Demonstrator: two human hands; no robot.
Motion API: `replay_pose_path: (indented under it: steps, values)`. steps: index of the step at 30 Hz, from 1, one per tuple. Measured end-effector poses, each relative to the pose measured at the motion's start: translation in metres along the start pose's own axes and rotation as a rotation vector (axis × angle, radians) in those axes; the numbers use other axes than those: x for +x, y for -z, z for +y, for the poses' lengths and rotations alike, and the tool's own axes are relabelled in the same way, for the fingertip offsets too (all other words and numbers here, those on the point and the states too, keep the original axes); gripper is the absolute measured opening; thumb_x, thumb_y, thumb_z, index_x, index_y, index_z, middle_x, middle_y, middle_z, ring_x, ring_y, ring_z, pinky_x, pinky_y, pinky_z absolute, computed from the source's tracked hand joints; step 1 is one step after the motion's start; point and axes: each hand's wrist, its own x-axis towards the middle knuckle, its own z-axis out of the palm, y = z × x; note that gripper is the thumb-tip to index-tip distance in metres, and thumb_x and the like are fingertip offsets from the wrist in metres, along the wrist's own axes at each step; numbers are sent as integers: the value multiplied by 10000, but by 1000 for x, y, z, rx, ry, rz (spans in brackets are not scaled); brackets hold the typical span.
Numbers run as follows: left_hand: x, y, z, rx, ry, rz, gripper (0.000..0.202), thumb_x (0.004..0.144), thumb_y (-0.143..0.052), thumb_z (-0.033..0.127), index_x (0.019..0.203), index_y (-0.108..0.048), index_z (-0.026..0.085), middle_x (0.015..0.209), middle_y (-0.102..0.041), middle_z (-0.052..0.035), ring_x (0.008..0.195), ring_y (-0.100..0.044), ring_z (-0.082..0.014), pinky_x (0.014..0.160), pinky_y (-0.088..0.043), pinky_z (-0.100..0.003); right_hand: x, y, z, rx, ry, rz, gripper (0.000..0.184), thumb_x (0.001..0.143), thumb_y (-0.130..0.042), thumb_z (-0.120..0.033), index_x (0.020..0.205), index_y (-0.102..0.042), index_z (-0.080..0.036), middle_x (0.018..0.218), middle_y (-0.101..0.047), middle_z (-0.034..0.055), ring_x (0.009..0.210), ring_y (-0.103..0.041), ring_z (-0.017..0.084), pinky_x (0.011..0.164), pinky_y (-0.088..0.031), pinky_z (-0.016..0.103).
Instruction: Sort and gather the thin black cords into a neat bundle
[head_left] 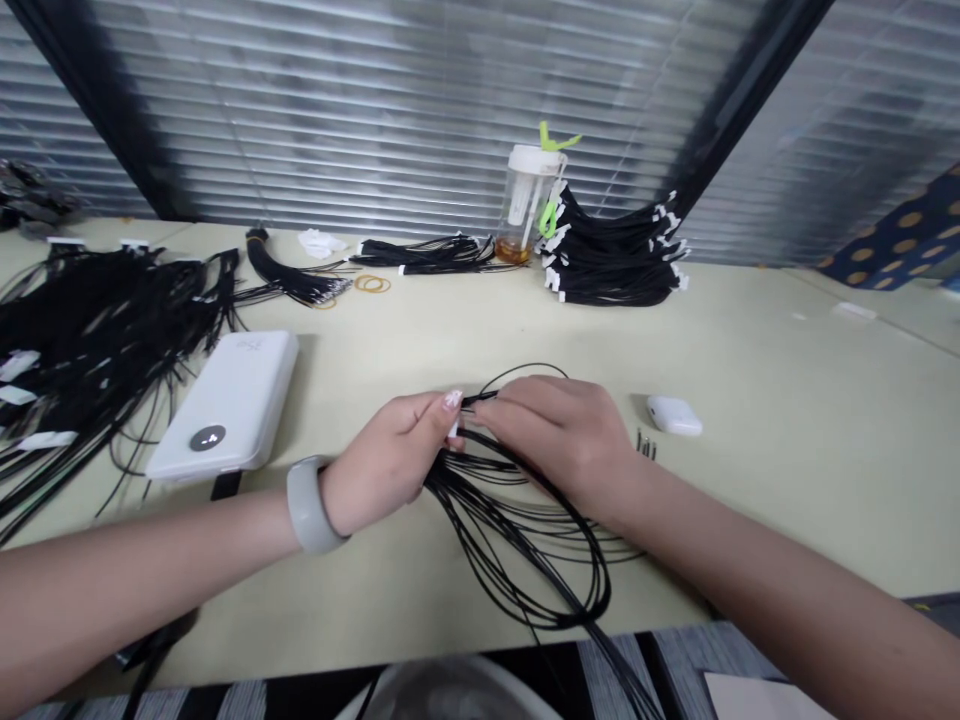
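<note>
Black cables [450, 482], clamped in left hand [397, 445], looping beneath right hand [570, 440], its grip unclear

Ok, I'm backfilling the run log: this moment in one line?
left hand: gripping thin black cables | right hand: at same cables | nearby: white rectangular power bank

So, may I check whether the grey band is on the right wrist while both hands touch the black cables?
Not quite: the head view shows the grey band on the left wrist; the left hand and right hand do both touch the black cables.
</note>
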Motion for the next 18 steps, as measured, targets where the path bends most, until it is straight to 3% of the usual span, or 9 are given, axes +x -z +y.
replay_pose_path:
  steps: [3, 6, 8, 10, 12, 13, 15, 18]
  values:
    - [0, -1, 1, -49, 40, 98, 436, 828, -347, 549, 638, -438, 167, 432, -361, 59, 315, -342, -62, 302, -292, -171, 3, 9, 1, 66, -160, -18, 164, 844, -485, -240, 919, -572, -123, 825, -553, 60, 719, -503, 128, 592, -407, 239]
    - [2, -1, 0, -115, 55, 192, 391, 829, -386, 507, 654, -450, 162, 484, -413, 48, 338, -371, -61, 317, -319, -174, 6, 28, 1, -20, -246, 53, 199, 784, -556, -334, 771, -566, -135, 781, -515, 70, 725, -472, 156, 610, -385, 271]
    - [4, 0, -1, -162, 55, 220, 371, 830, -391, 493, 685, -468, 160, 513, -431, 44, 344, -382, -61, 317, -321, -174, 8, 40, 0, -7, -330, -69, 283, 788, -541, -359, 586, -499, -164, 618, -459, 21, 592, -416, 122, 529, -327, 256]
    - [5, 0, -2, -176, 51, 225, 379, 832, -380, 503, 705, -478, 159, 542, -458, 36, 345, -392, -62, 317, -326, -178, 8, 45, -2, 166, -410, -346, 359, 819, -494, -355, 519, -425, -169, 505, -379, -25, 487, -329, 83, 457, -261, 231]
    - [5, -1, -2, -155, 42, 229, 391, 829, -376, 516, 719, -485, 157, 585, -494, 23, 347, -401, -61, 319, -331, -183, 6, 42, -5, 391, -450, -538, 343, 845, -449, -320, 540, -406, -169, 484, -346, -50, 463, -283, 63, 432, -236, 209]
    - [5, -1, -2, -137, 39, 230, 398, 828, -375, 523, 720, -487, 156, 597, -505, 19, 345, -402, -59, 318, -332, -185, 6, 37, -6, 482, -459, -567, 316, 853, -432, -295, 564, -409, -170, 495, -344, -58, 473, -279, 58, 434, -239, 198]
    - [4, -2, -2, -107, 36, 225, 407, 824, -376, 535, 722, -487, 156, 594, -506, 20, 340, -397, -57, 314, -328, -181, 5, 27, -10, 582, -469, -542, 264, 854, -416, -251, 602, -419, -171, 517, -348, -66, 498, -286, 52, 451, -248, 183]
    - [3, -3, -1, -91, 44, 212, 427, 814, -374, 564, 722, -476, 159, 579, -493, 26, 336, -390, -55, 304, -321, -174, 7, 15, -14, 551, -442, -492, 203, 827, -433, -200, 628, -447, -166, 522, -368, -73, 507, -304, 42, 481, -249, 182]
